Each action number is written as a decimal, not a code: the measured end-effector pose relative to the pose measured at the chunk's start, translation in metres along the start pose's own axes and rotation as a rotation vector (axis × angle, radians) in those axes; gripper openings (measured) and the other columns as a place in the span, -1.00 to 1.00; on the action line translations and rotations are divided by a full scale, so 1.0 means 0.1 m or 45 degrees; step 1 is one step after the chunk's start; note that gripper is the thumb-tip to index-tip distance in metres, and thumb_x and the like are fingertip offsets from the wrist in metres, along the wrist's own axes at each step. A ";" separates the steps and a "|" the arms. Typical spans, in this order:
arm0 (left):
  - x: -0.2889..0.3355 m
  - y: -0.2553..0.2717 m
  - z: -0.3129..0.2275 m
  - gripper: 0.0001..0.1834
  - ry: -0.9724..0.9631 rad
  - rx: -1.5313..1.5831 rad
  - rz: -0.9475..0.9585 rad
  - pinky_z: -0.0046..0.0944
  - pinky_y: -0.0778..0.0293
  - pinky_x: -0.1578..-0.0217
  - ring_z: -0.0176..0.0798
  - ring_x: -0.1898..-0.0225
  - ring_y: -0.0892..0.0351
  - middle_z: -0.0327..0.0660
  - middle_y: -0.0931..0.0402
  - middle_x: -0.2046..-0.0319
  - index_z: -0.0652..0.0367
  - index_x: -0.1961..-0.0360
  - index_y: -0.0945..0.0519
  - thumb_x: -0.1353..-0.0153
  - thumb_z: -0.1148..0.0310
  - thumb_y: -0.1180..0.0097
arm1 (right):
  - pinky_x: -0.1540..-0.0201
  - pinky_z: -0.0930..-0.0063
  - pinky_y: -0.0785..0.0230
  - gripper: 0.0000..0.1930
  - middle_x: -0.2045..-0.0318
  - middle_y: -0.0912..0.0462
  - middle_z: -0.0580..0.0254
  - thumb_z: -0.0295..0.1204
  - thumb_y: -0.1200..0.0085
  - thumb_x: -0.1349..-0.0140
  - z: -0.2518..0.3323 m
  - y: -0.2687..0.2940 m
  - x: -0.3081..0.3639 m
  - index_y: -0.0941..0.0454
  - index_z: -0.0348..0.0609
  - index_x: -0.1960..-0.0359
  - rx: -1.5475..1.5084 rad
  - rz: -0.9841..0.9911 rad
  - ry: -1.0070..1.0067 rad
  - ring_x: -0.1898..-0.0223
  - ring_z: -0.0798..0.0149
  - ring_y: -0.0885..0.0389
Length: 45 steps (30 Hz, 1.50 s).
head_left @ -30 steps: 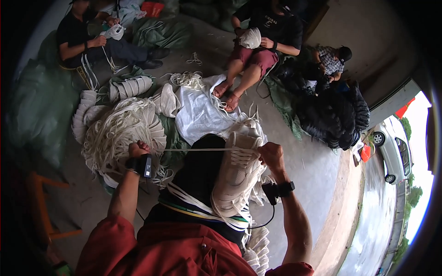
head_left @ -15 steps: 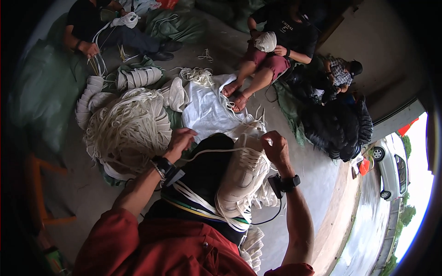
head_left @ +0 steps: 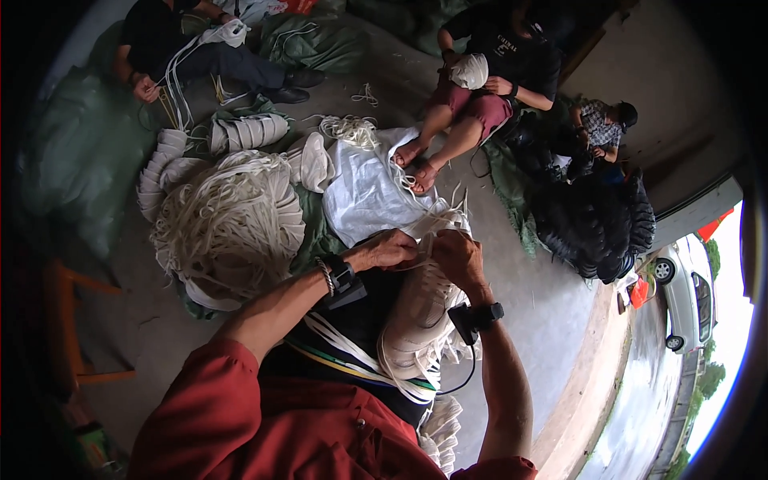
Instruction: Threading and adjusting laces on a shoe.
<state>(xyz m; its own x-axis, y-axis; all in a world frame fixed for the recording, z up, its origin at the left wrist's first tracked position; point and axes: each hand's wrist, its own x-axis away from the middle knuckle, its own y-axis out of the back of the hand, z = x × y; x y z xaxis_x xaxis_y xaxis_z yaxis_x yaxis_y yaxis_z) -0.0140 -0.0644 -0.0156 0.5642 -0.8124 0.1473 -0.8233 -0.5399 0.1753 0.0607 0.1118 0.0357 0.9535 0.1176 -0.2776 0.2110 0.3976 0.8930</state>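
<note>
On my lap lies a cream shoe upper, partly laced, its toe end toward me. Both my hands meet at its far end. My left hand is closed, fingertips pinching a white shoelace beside the top eyelets. My right hand is closed against the other side of that end, fingers curled down; what they grip is hidden behind the knuckles. A bundle of loose white shoelaces lies across my dark-covered lap, with a few yellow and green strands beside it.
A big heap of white laces and stacked uppers sits at left. White sheeting covers floor ahead. Another person handles an upper; a second handles laces. Black stacked pieces lie right, an orange stool frame left.
My left hand has moved right and forward, from an open pose left of the shoe to its far end. My right hand has moved slightly left and down, beside it.
</note>
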 end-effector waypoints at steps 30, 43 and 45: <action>-0.19 -0.09 -0.05 -0.78 -0.390 -0.658 -0.273 -0.07 -0.40 0.37 0.11 0.45 -0.52 0.11 -0.50 0.53 0.31 0.46 -0.54 0.08 0.37 0.04 | 0.11 0.24 -0.21 -0.89 0.26 -0.58 0.38 -0.39 -0.05 0.11 0.00 -0.08 0.06 -0.60 0.02 0.51 0.002 -0.068 -0.095 0.13 0.22 -0.46; -0.12 -0.06 -0.21 -0.68 -0.700 -0.684 -0.346 -0.14 -0.35 0.16 0.03 0.16 -0.41 -0.07 -0.42 0.31 0.23 0.29 -0.43 0.19 0.64 0.05 | 0.10 0.16 -0.15 -0.88 0.27 -0.55 0.29 -0.35 -0.03 -0.01 0.01 -0.14 0.02 -0.53 -0.09 0.53 0.063 -0.015 -0.199 0.10 0.17 -0.43; -0.11 -0.05 -0.21 -0.68 -0.646 -0.666 -0.314 -0.13 -0.35 0.17 0.04 0.18 -0.43 -0.06 -0.43 0.33 0.22 0.31 -0.43 0.19 0.65 0.09 | 0.11 0.16 -0.15 -0.89 0.24 -0.54 0.25 -0.37 -0.03 -0.01 -0.01 -0.05 0.04 -0.51 -0.12 0.53 0.081 -0.094 -0.079 0.10 0.15 -0.42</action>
<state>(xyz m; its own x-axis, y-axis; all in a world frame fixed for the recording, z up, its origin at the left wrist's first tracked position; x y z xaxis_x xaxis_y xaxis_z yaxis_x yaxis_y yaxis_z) -0.0143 -0.0482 0.0020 0.5258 -0.7517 -0.3980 -0.4695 -0.6467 0.6011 0.0636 0.1112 0.0292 0.9459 0.0331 -0.3228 0.2925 0.3442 0.8922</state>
